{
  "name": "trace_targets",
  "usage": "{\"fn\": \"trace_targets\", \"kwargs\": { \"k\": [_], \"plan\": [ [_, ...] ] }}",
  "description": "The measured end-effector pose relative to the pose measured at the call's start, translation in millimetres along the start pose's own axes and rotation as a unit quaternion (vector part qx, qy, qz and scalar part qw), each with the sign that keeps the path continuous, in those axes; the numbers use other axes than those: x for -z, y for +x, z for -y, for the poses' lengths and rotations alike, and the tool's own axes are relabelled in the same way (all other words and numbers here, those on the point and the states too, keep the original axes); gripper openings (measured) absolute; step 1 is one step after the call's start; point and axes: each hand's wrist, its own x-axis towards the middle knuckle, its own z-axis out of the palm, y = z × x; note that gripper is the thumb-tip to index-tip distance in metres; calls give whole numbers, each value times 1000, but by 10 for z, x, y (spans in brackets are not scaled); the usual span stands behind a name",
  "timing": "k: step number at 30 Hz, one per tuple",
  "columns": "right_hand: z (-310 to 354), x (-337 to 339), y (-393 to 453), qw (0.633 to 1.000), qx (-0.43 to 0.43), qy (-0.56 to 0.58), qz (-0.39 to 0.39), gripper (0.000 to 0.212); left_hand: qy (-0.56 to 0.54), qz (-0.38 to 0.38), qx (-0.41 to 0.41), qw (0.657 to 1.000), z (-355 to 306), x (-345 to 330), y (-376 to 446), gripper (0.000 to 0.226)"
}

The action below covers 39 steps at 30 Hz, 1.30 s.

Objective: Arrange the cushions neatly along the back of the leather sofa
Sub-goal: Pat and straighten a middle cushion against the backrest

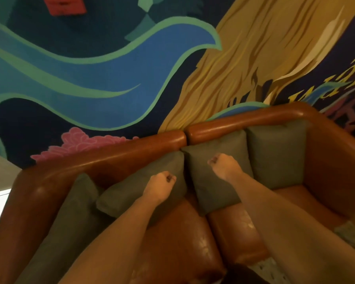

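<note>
- My left hand point(159, 182), at the centre of the frame, was curled into a fist with its knuckles against the second cushion point(131, 193); whether that grip pinched any fabric could not be told.
- My right hand point(223, 163), just right of centre, was likewise curled, resting on the face of the third cushion point(211, 181); its grip was narrow, and whether it held fabric could not be told.
- The leather sofa point(172, 232), brown and glossy, filled the lower half of the frame, its rounded back rail point(115, 158) running from lower left to upper right.
- The second cushion lay tilted, its upper right corner touching the back rail and its lower left end resting forward on the seat.
- The third cushion leaned against the sofa back, its left edge just beside the second cushion.
- The fourth cushion point(277, 152), right of centre, stood upright against the back, touching the third.
- The first cushion point(70, 218), at lower left, lay along the sofa's left arm, partly under the second cushion's end.
- All four cushions were grey-green.
- A painted mural point(90, 74) in blue, green, ochre and pink covered the wall across the upper half of the frame.
</note>
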Motion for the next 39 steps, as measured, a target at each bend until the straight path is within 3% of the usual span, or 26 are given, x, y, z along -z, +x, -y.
{"fn": "trace_targets", "kwargs": {
  "k": [7, 13, 23, 35, 39],
  "plan": [
    [-92, 131, 161, 998, 0, 44, -47, 43, -33, -4, 8, 999, -160, -180, 217, 26],
    [-349, 284, 546, 998, 8, 42, -39, 37, -34, -18, 39, 998, -362, -480, 487, 25],
    [-693, 388, 1773, 988, 133, -55, 48, 41, -97, -74, 154, 981, -675, -1037, 1259, 24],
    [-587, -204, 3085, 942, 279, -167, 88, 70, -150, -112, 217, 958, -396, -1559, 2161, 20],
    [-473, -522, 3261, 930, 305, -182, 92, 93, -168, -130, 240, 947, -216, -1754, 2247, 18]
  ]
}}
